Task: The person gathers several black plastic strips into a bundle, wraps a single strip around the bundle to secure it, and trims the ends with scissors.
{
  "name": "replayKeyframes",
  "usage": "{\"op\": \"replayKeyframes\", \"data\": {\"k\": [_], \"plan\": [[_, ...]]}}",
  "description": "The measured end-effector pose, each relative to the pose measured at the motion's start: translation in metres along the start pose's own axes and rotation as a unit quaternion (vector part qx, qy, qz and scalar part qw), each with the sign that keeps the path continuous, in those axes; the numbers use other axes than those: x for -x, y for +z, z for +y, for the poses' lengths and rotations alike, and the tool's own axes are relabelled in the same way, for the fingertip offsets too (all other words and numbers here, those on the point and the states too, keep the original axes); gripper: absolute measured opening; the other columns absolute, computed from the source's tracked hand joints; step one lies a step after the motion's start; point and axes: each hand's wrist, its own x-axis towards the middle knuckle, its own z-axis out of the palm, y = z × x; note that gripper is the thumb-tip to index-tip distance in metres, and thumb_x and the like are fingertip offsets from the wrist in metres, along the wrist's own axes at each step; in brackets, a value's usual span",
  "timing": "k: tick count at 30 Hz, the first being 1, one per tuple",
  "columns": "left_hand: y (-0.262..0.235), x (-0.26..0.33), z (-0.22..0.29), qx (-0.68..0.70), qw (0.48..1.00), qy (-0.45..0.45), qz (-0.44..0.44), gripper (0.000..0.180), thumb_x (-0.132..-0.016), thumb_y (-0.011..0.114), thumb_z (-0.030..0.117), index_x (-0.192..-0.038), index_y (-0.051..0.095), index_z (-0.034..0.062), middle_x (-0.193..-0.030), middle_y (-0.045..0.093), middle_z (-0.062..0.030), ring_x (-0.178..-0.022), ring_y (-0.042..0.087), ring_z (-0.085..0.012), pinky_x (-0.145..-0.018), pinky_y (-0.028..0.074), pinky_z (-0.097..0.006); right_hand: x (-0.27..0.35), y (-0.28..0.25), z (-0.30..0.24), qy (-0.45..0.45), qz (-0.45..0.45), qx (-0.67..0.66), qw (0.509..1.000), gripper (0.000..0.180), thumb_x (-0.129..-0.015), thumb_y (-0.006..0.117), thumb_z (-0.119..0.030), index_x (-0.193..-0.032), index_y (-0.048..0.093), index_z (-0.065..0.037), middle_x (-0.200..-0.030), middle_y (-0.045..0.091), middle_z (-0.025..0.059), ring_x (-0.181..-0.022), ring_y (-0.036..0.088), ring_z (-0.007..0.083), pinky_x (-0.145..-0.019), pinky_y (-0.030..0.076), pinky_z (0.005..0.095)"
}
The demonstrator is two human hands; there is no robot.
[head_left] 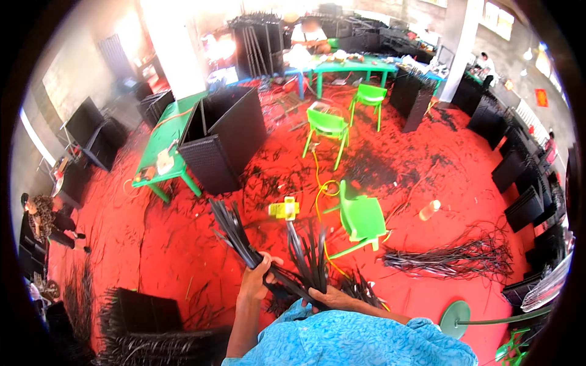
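A bundle of long, flat black strips (230, 229) slants up and to the left from my lap. My left hand (261, 269) is closed around this bundle near its middle. Lower down and to the right, my right hand (330, 297) grips the bundle's near end, its fingers partly hidden. Just beyond the right hand, more black strips (309, 256) stand fanned out. Further loose strips (360, 290) lie right of that hand. Blue patterned cloth (360, 341) covers my body below both hands.
Black strip scraps litter the red floor (177, 235). Ahead are a green plastic chair (361, 218), a yellow object (284, 208) and a yellow cord (318, 207). A black woven box (235, 137) leans by a green table (160, 143). Strips lie heaped (455, 259) at right; a person (46, 219) stands left.
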Motion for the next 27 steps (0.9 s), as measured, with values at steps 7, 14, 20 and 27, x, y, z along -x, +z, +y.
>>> {"op": "replayKeyframes", "data": {"k": [7, 14, 20, 27], "plan": [[0.005, -0.012, 0.001, 0.033, 0.998, -0.013, -0.046, 0.009, -0.084, 0.053, 0.016, -0.078, 0.049, 0.0094, -0.069, 0.056, -0.0076, -0.045, 0.040, -0.0080, -0.043, 0.033, -0.022, 0.002, -0.001, -0.010, 0.113, 0.028, -0.176, 0.978, 0.053, -0.083, 0.038, -0.055, -0.085, 0.062, -0.008, -0.066, 0.053, 0.0003, -0.056, 0.046, 0.0098, -0.050, 0.038, 0.0232], [0.004, -0.006, 0.006, -0.006, 0.999, -0.031, -0.026, 0.011, -0.083, 0.053, 0.018, -0.078, 0.052, 0.0083, -0.068, 0.055, -0.0047, -0.045, 0.040, -0.0069, -0.043, 0.031, -0.020, -0.003, 0.001, -0.009, 0.118, 0.005, -0.199, 0.973, 0.051, -0.083, 0.040, -0.053, -0.087, 0.061, -0.007, -0.066, 0.052, 0.0000, -0.057, 0.046, 0.0091, -0.051, 0.038, 0.0226], [-0.002, 0.010, 0.004, -0.031, 0.998, -0.011, -0.047, 0.013, -0.083, 0.054, 0.021, -0.081, 0.052, 0.0083, -0.068, 0.054, -0.0059, -0.043, 0.038, -0.0081, -0.043, 0.032, -0.022, -0.026, 0.005, 0.052, -0.025, 0.039, -0.158, 0.986, 0.048, -0.082, 0.042, -0.052, -0.089, 0.059, -0.007, -0.065, 0.052, 0.0004, -0.058, 0.047, 0.0102, -0.053, 0.039, 0.0232], [-0.005, 0.016, 0.007, -0.068, 0.998, 0.006, 0.017, 0.017, -0.081, 0.056, 0.026, -0.080, 0.049, 0.0106, -0.065, 0.051, -0.0037, -0.042, 0.035, -0.0078, -0.040, 0.030, -0.022, -0.017, 0.013, 0.003, 0.088, 0.012, -0.213, 0.973, 0.035, -0.084, 0.044, -0.046, -0.084, 0.054, -0.012, -0.072, 0.051, -0.0004, -0.061, 0.049, 0.0102, -0.056, 0.041, 0.0252]]}}
